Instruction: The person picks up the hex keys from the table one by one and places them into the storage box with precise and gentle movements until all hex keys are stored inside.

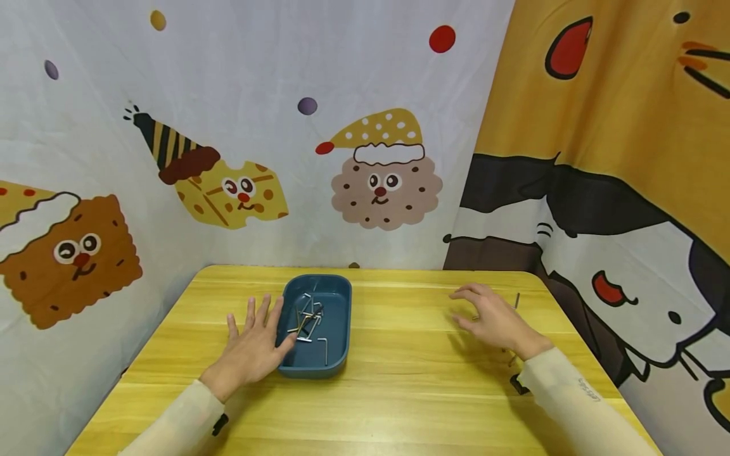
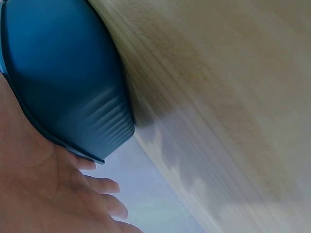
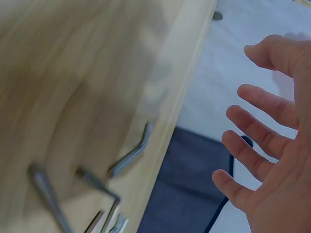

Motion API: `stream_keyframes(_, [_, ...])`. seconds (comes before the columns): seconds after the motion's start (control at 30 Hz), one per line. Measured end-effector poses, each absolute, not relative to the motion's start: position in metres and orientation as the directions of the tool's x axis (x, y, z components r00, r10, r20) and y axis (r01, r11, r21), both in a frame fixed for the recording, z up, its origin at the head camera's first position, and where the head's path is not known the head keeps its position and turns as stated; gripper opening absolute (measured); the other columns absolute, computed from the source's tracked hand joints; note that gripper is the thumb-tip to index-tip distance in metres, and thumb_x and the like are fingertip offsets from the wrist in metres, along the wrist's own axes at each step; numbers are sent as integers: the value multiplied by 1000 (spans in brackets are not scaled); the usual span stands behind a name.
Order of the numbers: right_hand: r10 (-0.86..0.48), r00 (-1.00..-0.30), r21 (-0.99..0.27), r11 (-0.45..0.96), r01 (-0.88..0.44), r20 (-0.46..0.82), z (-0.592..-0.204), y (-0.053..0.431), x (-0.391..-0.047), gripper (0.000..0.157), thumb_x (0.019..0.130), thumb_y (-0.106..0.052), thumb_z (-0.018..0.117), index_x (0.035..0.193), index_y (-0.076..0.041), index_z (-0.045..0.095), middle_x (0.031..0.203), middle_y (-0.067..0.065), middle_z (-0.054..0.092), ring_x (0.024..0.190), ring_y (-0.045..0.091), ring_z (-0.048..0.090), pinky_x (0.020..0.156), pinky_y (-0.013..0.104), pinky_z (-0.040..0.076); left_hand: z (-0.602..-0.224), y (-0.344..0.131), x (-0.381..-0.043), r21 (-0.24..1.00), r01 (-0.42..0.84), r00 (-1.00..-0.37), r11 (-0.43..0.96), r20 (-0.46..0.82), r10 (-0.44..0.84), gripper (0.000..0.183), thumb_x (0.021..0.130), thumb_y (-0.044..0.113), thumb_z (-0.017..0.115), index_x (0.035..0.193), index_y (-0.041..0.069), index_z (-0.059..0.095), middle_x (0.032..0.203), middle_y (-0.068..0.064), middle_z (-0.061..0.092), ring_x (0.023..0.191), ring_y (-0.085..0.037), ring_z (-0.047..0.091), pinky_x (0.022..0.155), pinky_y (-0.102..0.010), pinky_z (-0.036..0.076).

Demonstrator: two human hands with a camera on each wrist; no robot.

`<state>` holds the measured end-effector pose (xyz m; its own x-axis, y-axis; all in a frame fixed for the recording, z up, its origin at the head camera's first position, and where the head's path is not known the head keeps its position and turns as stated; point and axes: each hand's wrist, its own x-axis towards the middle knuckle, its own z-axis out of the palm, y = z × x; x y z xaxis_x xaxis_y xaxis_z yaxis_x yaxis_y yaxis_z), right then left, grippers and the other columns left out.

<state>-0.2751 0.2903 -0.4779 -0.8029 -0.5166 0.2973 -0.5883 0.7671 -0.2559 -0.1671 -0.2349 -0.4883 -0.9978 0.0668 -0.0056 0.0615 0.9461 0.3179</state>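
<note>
My left hand [image 1: 251, 348] lies against the left rim of a blue rectangular tray [image 1: 340, 362], fingers spread and straight, thumb over the edge. The left wrist view shows the tray's outer wall [image 2: 63, 73] beside the palm. Inside the tray is a loose heap of several L-shaped hex keys, with one hex key [image 1: 326, 351] apart near the front right. Over the right side of the table hovers my right hand [image 1: 493, 320], fingers loosely bent, holding nothing. More hex keys lie under it, partly hidden in the head view; one bent hex key [image 3: 130, 159] shows near the table edge.
The wooden table [image 1: 399, 399] carries all of this. A printed cloth [image 1: 256, 76] hangs behind its far edge, and a patterned curtain [image 1: 627, 209] hangs along the right. Small black pieces [image 1: 219, 424] show at both sleeve cuffs.
</note>
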Motion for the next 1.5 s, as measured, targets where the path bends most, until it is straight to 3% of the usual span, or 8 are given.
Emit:
stream_keyframes(0.37, [-394, -887, -331, 826, -456, 240, -488, 336, -284, 44, 110, -21, 83, 150, -6, 76, 155, 23, 70, 144, 55, 66, 115, 79, 56, -488, -236, -168, 328, 61, -998, 943, -1, 64, 94, 118, 57, 59, 188, 10, 18, 195, -27, 9, 180, -62, -4, 131, -97, -6])
stream_keyframes(0.73, [-308, -927, -363, 856, -369, 214, -497, 375, -297, 43, 114, -21, 78, 151, 0, 73, 159, 31, 62, 140, 59, 64, 108, 78, 57, -489, -236, -168, 326, 61, -998, 943, 6, 62, 93, 119, 56, 59, 188, 9, 19, 195, -27, 10, 180, -61, -4, 131, -97, -5])
stream_keyframes(1.17, [-237, -957, -360, 889, -284, 169, -504, 412, -312, 46, 113, -16, 76, 151, 9, 69, 157, 42, 60, 141, 71, 57, 114, 85, 48, -488, -238, -168, 325, 47, -998, 944, -12, 54, 94, 118, 56, 58, 189, 11, 15, 196, -26, 7, 180, -60, -5, 132, -96, -7])
stream_keyframes(1.5, [-260, -957, -298, 910, -288, 133, -520, 426, -327, 53, 110, -13, 77, 154, 14, 64, 160, 46, 58, 149, 70, 53, 124, 85, 42, -487, -236, -167, 328, 42, -999, 944, -16, 50, 94, 118, 57, 59, 189, 12, 16, 196, -25, 6, 181, -59, -6, 132, -96, -6])
